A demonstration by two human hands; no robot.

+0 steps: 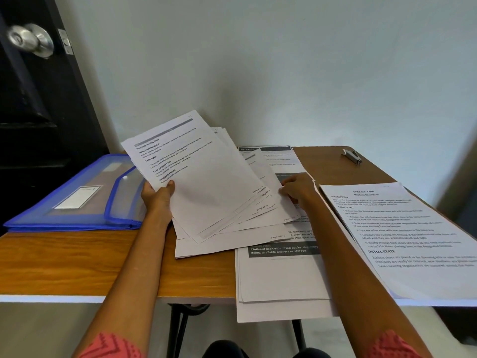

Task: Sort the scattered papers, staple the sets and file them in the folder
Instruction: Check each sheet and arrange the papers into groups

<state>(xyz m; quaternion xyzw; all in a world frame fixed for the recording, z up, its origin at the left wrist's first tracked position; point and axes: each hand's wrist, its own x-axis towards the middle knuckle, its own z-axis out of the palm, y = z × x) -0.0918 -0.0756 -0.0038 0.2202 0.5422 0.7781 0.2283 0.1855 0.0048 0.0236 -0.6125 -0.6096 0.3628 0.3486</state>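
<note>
My left hand (158,193) grips a fanned bundle of printed papers (204,177) by its left edge and holds it tilted above the wooden table (85,257). My right hand (294,188) pinches the right edge of one of the lower sheets in that fan. Handwritten page numbers show on the sheets' lower right corners. A second pile of papers (278,277) lies under the fan and hangs over the table's front edge. A third stack (413,241), headed with a task ID, lies at the right. A blue translucent folder (77,195) lies shut at the left. A small grey stapler (352,156) sits at the far right.
A dark door with a round metal knob (31,40) stands at the left, close behind the folder. A pale wall (284,60) runs along the table's far edge. The table's black metal legs (178,326) show below its front edge.
</note>
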